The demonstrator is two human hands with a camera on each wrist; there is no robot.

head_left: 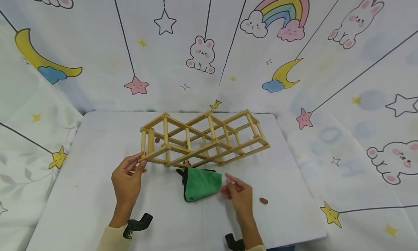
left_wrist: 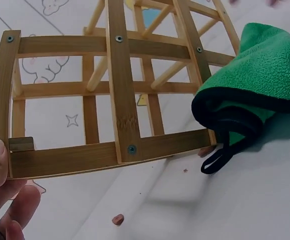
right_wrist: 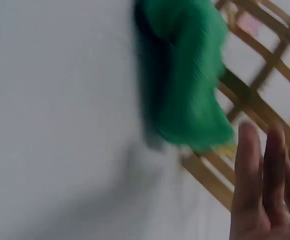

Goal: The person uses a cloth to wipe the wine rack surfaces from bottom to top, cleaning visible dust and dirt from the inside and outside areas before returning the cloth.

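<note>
My left hand (head_left: pixel 127 178) pinches the near left corner of a light wooden rack (head_left: pixel 211 127), an open frame of slats and round posts. The left wrist view shows the thumb on the end slat (left_wrist: pixel 0 90) and the other fingers below. In front of the rack is a green cloth (head_left: pixel 202 183) with black edging and a black loop (left_wrist: pixel 217 161), bunched and folded over. At the cloth's right edge is my right hand (head_left: pixel 240 196); in the right wrist view its fingers (right_wrist: pixel 249 165) are extended beside the blurred cloth with nothing gripped.
A reddish-brown chip (head_left: pixel 263 200) lies on the white table (head_left: pixel 287 222) right of my right hand. Another brown bit (head_left: pixel 157 140) shows through the rack's slats. A printed fabric backdrop (head_left: pixel 104 55) stands behind and at both sides of the table.
</note>
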